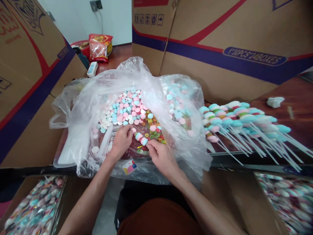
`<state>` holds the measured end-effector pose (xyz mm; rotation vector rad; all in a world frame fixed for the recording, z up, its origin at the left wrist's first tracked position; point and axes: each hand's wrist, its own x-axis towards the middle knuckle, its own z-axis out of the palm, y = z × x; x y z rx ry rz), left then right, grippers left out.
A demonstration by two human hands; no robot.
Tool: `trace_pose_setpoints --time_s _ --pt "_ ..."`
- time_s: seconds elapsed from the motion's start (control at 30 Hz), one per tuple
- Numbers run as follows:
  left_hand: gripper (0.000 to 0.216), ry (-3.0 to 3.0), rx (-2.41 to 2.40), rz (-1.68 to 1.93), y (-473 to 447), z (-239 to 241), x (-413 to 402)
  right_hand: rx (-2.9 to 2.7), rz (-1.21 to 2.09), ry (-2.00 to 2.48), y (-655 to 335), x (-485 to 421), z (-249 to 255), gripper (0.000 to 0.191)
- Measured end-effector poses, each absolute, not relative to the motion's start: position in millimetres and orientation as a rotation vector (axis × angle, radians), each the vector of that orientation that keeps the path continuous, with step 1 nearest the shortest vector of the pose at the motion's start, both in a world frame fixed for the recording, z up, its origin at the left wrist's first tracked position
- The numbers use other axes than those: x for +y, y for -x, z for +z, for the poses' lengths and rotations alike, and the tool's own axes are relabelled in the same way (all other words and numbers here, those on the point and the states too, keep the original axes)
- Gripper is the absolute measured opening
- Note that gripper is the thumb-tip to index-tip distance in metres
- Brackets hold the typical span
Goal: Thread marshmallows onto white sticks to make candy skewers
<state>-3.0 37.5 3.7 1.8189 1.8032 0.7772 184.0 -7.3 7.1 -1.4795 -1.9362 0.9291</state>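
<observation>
Over loose candies, left fingers and right fingers pinch one candy stack.

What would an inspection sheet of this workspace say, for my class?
Surface: brown table, partly under clear plastic.
Work items: pastel discs, small coloured rings, short candy stack; at right, a pile of candy skewers.
Clutter: red packet, white remote, crumpled white scrap.
Hands: left hand and right hand at opposite ends of the stack.
Cables: thin cords hanging from black plugs.
Surroundings: large printed cardboard boxes, pale wall.
</observation>
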Motion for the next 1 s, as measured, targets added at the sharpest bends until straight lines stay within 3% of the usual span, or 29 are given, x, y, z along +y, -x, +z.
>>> trace_pose_setpoints --time_s 0.27,0.6,1.0 --pt "0.004 -1.648 1.666 0.911 4 3 33 -1.964 0.927 1.491 -185 -8 4 0.024" --pt "0.021 -1.332 1.461 1.05 6 -7 31 -1.865 0.942 1.427 -189 -11 6 0.026" --pt "0.023 -1.374 1.472 1.25 -1 -18 28 -1.896 0.913 1.47 -188 -8 7 0.026"
